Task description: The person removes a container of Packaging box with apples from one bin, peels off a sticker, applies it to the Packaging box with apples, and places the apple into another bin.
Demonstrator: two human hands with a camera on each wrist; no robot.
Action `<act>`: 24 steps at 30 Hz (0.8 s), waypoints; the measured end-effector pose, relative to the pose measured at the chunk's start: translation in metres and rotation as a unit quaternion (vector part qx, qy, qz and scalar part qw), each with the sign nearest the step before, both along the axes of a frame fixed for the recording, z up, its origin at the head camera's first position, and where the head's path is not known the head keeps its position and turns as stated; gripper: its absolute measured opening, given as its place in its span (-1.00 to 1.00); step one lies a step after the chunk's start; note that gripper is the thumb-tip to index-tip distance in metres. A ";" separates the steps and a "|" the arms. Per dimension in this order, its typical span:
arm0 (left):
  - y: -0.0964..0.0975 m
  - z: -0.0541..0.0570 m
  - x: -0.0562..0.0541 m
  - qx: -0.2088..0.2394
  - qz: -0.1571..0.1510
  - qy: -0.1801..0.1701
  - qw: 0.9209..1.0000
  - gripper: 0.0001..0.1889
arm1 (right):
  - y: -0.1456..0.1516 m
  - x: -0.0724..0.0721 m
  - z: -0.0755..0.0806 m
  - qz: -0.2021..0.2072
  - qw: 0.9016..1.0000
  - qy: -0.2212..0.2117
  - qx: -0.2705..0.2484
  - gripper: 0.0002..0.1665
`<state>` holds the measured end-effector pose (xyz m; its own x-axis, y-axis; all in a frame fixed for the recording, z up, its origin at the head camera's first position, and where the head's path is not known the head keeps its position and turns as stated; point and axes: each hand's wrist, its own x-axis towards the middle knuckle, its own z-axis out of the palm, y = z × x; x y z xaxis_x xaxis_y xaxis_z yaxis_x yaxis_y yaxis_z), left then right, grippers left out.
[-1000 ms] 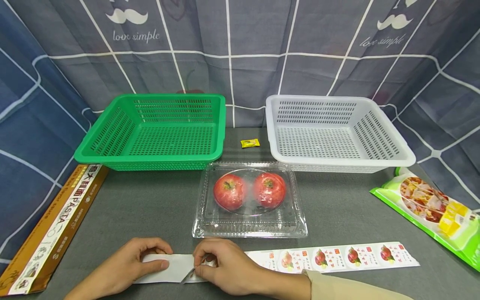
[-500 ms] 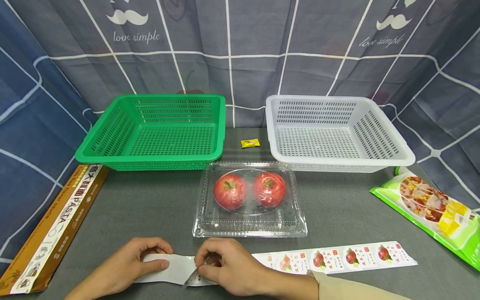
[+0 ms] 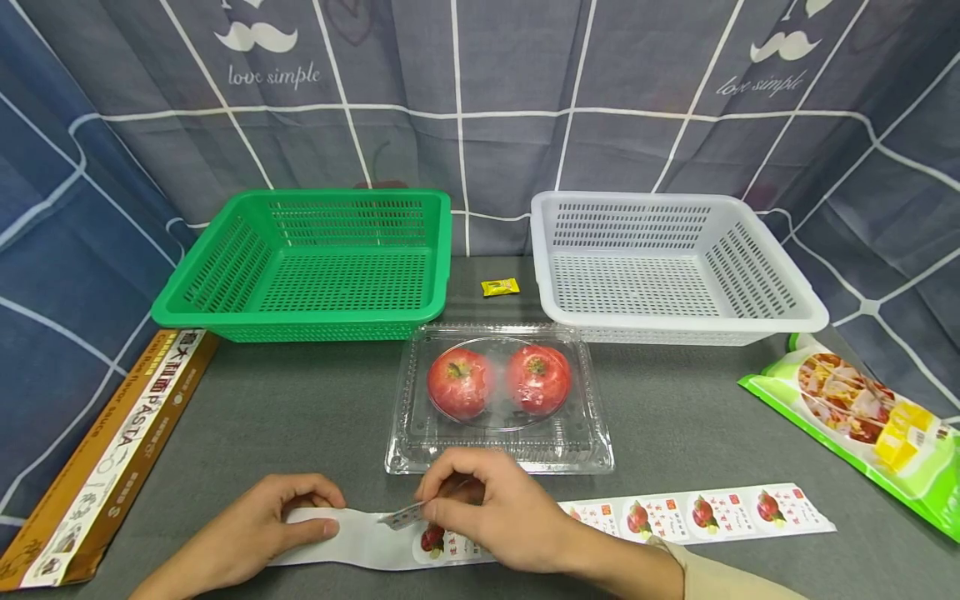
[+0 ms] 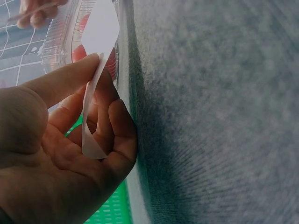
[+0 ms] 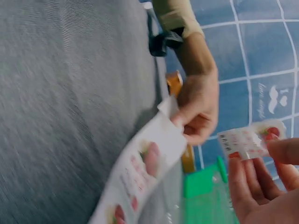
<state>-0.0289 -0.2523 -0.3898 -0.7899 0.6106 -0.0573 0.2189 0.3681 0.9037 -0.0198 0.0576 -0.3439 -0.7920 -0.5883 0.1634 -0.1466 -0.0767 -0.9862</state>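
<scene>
A long white strip of labels [image 3: 705, 514] printed with red fruit lies along the near part of the table. My left hand [image 3: 255, 533] pinches its bare left end between thumb and fingers; in the left wrist view the blank backing [image 4: 100, 28] bends through that grip. Over the strip, my right hand [image 3: 510, 517] pinches a peeled label [image 5: 250, 140] by one end, its printed face showing in the right wrist view. In the head view this label overlaps the bare backing, beside another fruit label on the strip. Behind the hands sits a clear plastic box [image 3: 498, 450] holding two red apples [image 3: 460, 383].
A green basket [image 3: 300, 317] and a white basket [image 3: 682, 323] stand at the back, with a small yellow packet [image 3: 500, 287] between them. A brown pasta box [image 3: 112, 458] lies at the left, a green food bag [image 3: 862, 417] at the right. Patterned cloth hangs behind.
My right hand has moved right and upward, drawing the label off the strip, so a fruit label beneath now shows. My left hand keeps its place on the strip's end.
</scene>
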 end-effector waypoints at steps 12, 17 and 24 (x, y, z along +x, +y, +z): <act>0.001 0.000 -0.001 0.001 -0.001 -0.015 1.000 -0.90 | 0.037 -0.028 0.024 -0.136 0.989 0.062 -0.009 -0.94; 0.004 0.001 -0.002 -0.018 0.004 -0.019 1.000 -0.91 | 0.048 -0.037 0.027 -0.176 0.982 0.072 0.009 -0.86; 0.003 0.001 -0.006 -0.019 0.014 -0.033 0.999 -0.91 | 0.058 -0.050 0.026 -0.249 0.959 0.102 0.085 -0.84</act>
